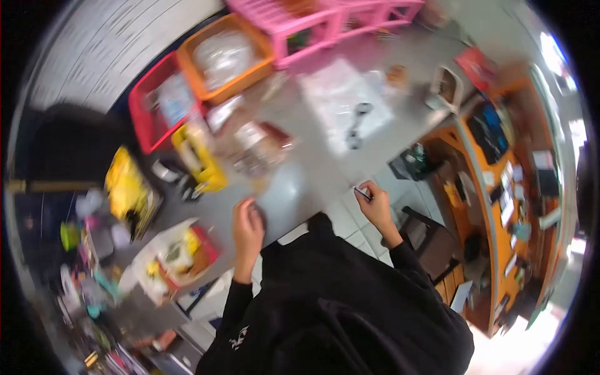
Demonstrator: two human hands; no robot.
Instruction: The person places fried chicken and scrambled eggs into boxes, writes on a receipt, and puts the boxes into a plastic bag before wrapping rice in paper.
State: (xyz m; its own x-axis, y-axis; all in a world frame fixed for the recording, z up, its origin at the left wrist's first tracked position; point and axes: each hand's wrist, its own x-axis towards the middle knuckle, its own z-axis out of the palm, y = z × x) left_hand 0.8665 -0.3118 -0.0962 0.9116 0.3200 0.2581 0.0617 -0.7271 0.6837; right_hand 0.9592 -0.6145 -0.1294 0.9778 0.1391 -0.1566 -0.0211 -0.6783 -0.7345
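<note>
My left hand (249,226) is over the near edge of the grey table, its fingers loosely bent and nothing seen in them. My right hand (376,207) is closed around a thin, dark pen-like object (363,194) with a pale tip, just off the table's edge. Beyond it a white sheet (328,100) lies on the table (315,165), with a dark shape of two rounded ends (358,126) on it; blur hides whether this is printed or a separate thing. Clear plastic packets (259,147) lie ahead of my left hand.
A red bin (142,119), an orange bin (265,59) and pink baskets (290,47) line the back. A yellow holder (200,162) stands at the left, with a white bag (147,259) nearer me. To the right are a dark chair (431,240) and orange shelves (478,187).
</note>
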